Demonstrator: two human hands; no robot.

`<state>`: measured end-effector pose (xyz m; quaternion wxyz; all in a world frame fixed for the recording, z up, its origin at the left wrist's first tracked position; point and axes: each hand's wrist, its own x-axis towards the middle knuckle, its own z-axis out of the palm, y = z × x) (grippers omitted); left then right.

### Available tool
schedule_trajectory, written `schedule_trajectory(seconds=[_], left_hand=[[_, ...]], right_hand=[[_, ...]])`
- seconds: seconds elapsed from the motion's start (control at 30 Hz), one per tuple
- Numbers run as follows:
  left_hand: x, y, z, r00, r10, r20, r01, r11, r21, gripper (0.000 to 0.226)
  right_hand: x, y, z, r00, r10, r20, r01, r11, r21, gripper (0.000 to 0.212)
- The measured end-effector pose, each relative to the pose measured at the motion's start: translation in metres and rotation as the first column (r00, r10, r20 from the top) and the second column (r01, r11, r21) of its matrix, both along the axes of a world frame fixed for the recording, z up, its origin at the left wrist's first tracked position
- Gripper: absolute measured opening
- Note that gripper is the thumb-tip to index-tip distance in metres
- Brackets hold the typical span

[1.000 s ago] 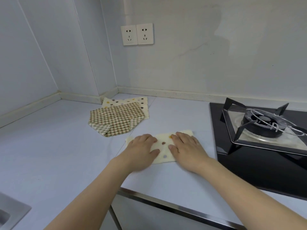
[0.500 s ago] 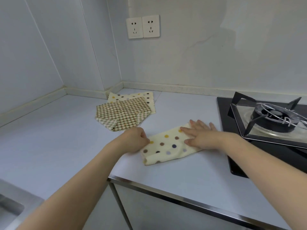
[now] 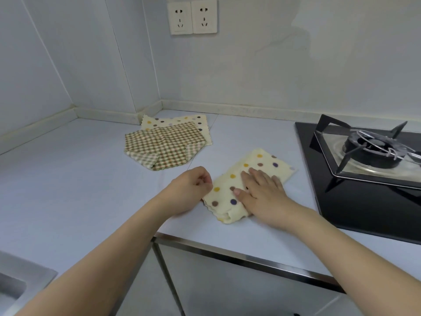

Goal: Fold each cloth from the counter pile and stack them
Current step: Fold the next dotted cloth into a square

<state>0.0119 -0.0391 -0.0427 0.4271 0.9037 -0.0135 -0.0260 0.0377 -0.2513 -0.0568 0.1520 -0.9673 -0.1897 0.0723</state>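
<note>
A cream cloth with coloured dots [image 3: 262, 165] lies folded into a strip on the counter, slanting from near left to far right. My right hand [image 3: 262, 190] presses flat on its near half, fingers straight. My left hand [image 3: 191, 190] sits at the strip's left edge with fingers curled, pinching that edge. Farther back lies the pile: a brown checked cloth [image 3: 164, 144] on top of another dotted cloth [image 3: 200, 124], both unfolded.
A black gas hob [image 3: 364, 201] with a burner and pan support [image 3: 373, 149] borders the cloth on the right. The counter's steel front edge [image 3: 227, 252] runs just below my hands. A sink corner [image 3: 13, 290] shows at the bottom left. Two wall sockets [image 3: 192, 17] are above.
My right hand slid from the strip's far right end to its near left half. My left hand stayed at the left edge. The cloth now lies more slanted.
</note>
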Motion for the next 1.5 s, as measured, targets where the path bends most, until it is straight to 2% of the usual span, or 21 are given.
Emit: schedule_trajectory(seconds=[0.03, 0.1, 0.17, 0.27, 0.4, 0.47, 0.53, 0.6, 0.63, 0.67, 0.73, 0.77, 0.83, 1.03, 1.1, 1.17, 1.2, 1.33, 1.43, 1.5], left_hand=[[-0.001, 0.0, 0.0, 1.0, 0.0, 0.013, 0.0, 1.0, 0.004, 0.008], [0.0, 0.0, 0.001, 1.0, 0.013, 0.022, -0.013, 1.0, -0.005, 0.007], [0.001, 0.001, 0.002, 0.999, 0.032, 0.024, -0.032, 0.999, -0.012, 0.005], [0.0, 0.005, 0.002, 0.996, 0.062, 0.058, -0.065, 0.997, 0.048, 0.005], [0.0, 0.012, -0.001, 0.992, 0.1, 0.081, -0.11, 0.985, 0.133, 0.008], [0.001, 0.014, 0.0, 0.995, 0.084, 0.05, -0.089, 0.989, 0.12, 0.008], [0.001, 0.014, 0.003, 0.998, 0.067, 0.02, -0.068, 0.994, 0.081, 0.008], [0.003, 0.014, 0.006, 0.998, 0.06, 0.002, -0.06, 0.997, 0.05, 0.007], [0.003, 0.014, 0.007, 0.998, 0.06, -0.004, -0.06, 0.997, 0.04, 0.006], [0.004, 0.014, 0.007, 0.998, 0.063, -0.005, -0.063, 0.998, 0.03, 0.005], [0.004, 0.014, 0.007, 0.997, 0.075, 0.005, -0.075, 0.997, 0.006, 0.004], [0.004, 0.014, 0.007, 0.996, 0.083, 0.01, -0.083, 0.997, -0.002, 0.004], [0.004, 0.015, 0.006, 0.995, 0.098, 0.015, -0.098, 0.995, -0.006, 0.004], [0.006, 0.016, 0.002, 0.996, 0.086, 0.011, -0.086, 0.996, 0.002, 0.003], [0.007, 0.018, 0.001, 0.998, 0.055, 0.0, -0.055, 0.998, 0.002, 0.002], [0.009, 0.02, -0.001, 0.999, 0.035, -0.007, -0.035, 0.999, 0.004, 0.003], [0.01, 0.021, -0.002, 0.999, 0.031, -0.013, -0.031, 1.0, 0.002, 0.003], [0.013, 0.024, -0.007, 0.998, 0.011, -0.068, -0.011, 1.0, -0.004, 0.012], [0.015, 0.026, -0.01, 0.995, -0.012, -0.097, 0.013, 1.0, 0.015, 0.03], [0.014, 0.024, -0.013, 0.999, -0.027, -0.033, 0.029, 0.999, 0.043, 0.052]], right_hand=[[-0.001, 0.0, 0.002, 1.0, -0.016, 0.008, 0.015, 0.996, 0.085, 0.059], [-0.009, 0.0, 0.005, 0.984, -0.058, 0.169, 0.024, 0.98, 0.198, 0.053], [-0.017, 0.001, 0.003, 0.965, -0.027, 0.26, -0.016, 0.987, 0.162, 0.051], [-0.023, 0.001, -0.004, 0.994, 0.053, 0.092, -0.05, 0.998, -0.029, 0.068], [-0.019, -0.006, 0.001, 0.992, 0.098, -0.079, -0.105, 0.99, -0.097, 0.113], [-0.019, -0.009, 0.006, 0.981, 0.125, -0.147, -0.144, 0.982, -0.125, 0.12], [-0.02, -0.009, 0.012, 0.971, 0.127, -0.202, -0.142, 0.988, -0.062, 0.109], [-0.022, -0.007, 0.019, 0.966, 0.037, -0.257, 0.013, 0.982, 0.19, 0.081], [-0.023, -0.005, 0.019, 0.962, -0.023, -0.271, 0.109, 0.946, 0.307, 0.068], [-0.025, -0.002, 0.017, 0.971, -0.063, -0.229, 0.142, 0.927, 0.348, 0.06], [-0.025, 0.003, 0.005, 0.998, -0.06, -0.018, 0.062, 0.988, 0.144, 0.061], [-0.024, 0.002, -0.001, 0.999, -0.025, 0.03, 0.024, 0.999, 0.033, 0.065], [-0.019, -0.003, -0.004, 1.0, 0.017, -0.019, -0.018, 0.996, -0.084, 0.074], [-0.015, -0.021, 0.021, 0.972, 0.022, -0.232, -0.057, 0.988, -0.146, 0.101], [-0.016, -0.012, 0.023, 0.99, -0.01, -0.14, 0.002, 0.998, -0.061, 0.092], [-0.021, 0.004, 0.022, 0.997, -0.071, 0.015, 0.07, 0.994, 0.079, 0.074], [-0.024, 0.011, 0.018, 0.996, -0.066, 0.055, 0.061, 0.995, 0.083, 0.07], [-0.037, 0.018, -0.002, 0.998, 0.059, -0.033, -0.063, 0.99, -0.128, 0.088], [-0.037, 0.012, 0.001, 0.994, 0.071, -0.087, -0.082, 0.988, -0.13, 0.111], [-0.039, 0.013, 0.001, 0.995, 0.088, -0.05, -0.093, 0.992, -0.089, 0.112]])
